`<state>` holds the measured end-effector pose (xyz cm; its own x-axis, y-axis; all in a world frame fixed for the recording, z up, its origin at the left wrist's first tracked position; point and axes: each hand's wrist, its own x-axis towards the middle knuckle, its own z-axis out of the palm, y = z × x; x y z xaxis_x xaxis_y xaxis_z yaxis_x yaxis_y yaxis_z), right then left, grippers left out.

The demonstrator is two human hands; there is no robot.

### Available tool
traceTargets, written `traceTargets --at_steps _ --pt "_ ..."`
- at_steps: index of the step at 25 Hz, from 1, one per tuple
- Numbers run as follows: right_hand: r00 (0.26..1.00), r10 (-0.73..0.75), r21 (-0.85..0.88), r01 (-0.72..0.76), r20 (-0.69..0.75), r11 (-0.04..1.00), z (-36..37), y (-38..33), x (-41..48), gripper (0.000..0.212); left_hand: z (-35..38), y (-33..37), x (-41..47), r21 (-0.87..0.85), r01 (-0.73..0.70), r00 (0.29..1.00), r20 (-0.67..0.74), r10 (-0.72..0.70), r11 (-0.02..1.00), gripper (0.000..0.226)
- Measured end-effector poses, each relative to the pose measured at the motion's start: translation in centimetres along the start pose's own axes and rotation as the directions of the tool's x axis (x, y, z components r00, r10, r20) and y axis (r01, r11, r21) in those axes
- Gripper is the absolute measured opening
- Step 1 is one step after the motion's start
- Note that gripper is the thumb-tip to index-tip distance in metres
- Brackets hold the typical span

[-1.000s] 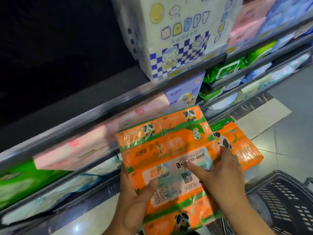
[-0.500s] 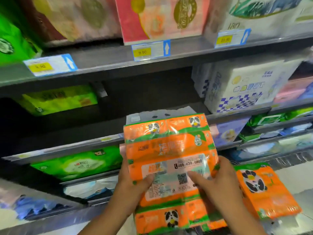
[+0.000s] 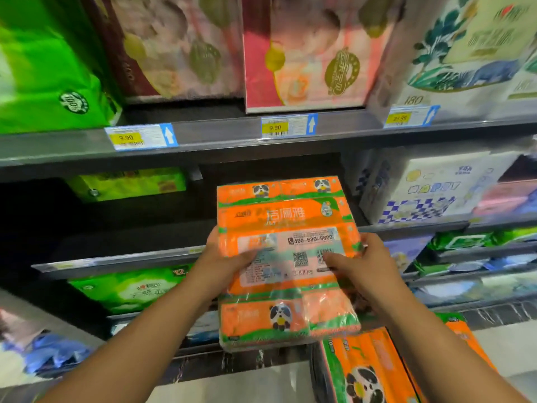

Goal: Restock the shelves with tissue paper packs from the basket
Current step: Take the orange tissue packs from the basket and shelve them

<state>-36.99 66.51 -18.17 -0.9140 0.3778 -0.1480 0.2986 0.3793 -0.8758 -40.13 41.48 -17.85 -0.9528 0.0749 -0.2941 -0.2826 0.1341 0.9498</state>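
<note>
An orange tissue pack (image 3: 286, 216) with panda pictures and a white label is held up in front of the middle shelf (image 3: 122, 260). My left hand (image 3: 220, 260) grips its left edge, thumb across the label. My right hand (image 3: 360, 263) grips its right edge, thumb on the barcode. The pack's far end reaches into a dark gap on that shelf. Further orange packs (image 3: 366, 370) lie below at the lower right, where the dark basket rim (image 3: 316, 373) barely shows.
Above, the upper shelf (image 3: 220, 135) carries green, pink and white packs and price tags (image 3: 274, 128). A white checkered pack (image 3: 430, 187) stands right of the gap, a green pack (image 3: 128, 184) left of it. Lower shelves hold green and blue packs.
The pack has risen and moved forward towards the shelf gap, both hands still on it. The view has tilted up from the floor and basket to the shelves.
</note>
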Motion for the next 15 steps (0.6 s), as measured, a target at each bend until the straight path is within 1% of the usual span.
traceTargets --at_steps 2,4,7,9,11,13,15 --pt "0.998 0.023 -0.009 -0.023 0.053 1.000 -0.4 -0.7 2.2 0.049 0.5 0.6 1.6 -0.002 0.077 0.995 -0.062 -0.077 0.997 0.061" --pt "0.996 0.020 -0.021 -0.018 0.085 1.000 -1.0 -1.1 4.2 0.050 1.3 1.2 3.0 -0.018 0.105 0.992 -0.073 -0.106 0.994 0.064" --pt "0.979 0.024 0.021 -0.029 0.202 0.999 -2.4 -1.6 6.9 0.048 1.8 2.2 5.0 -0.049 0.069 0.998 0.001 -0.069 0.996 0.060" --pt "0.953 0.047 0.021 -0.056 0.299 0.998 -3.4 -1.9 9.0 0.055 2.0 3.0 6.5 0.002 0.053 0.995 0.084 -0.053 0.999 0.054" --pt "0.915 0.062 0.001 -0.068 0.399 0.998 -4.1 -2.0 10.7 0.067 2.6 3.7 7.7 0.030 0.067 0.992 0.102 -0.070 0.997 0.051" --pt "0.872 0.054 0.010 -0.067 0.487 0.998 -4.2 -2.1 12.1 0.072 3.3 3.8 8.6 0.009 0.074 0.996 0.054 -0.074 0.997 0.055" --pt "0.842 0.007 0.057 -0.045 0.539 0.997 -3.8 -2.1 13.1 0.071 4.0 3.5 9.3 -0.034 0.070 0.997 -0.013 -0.070 0.997 0.056"
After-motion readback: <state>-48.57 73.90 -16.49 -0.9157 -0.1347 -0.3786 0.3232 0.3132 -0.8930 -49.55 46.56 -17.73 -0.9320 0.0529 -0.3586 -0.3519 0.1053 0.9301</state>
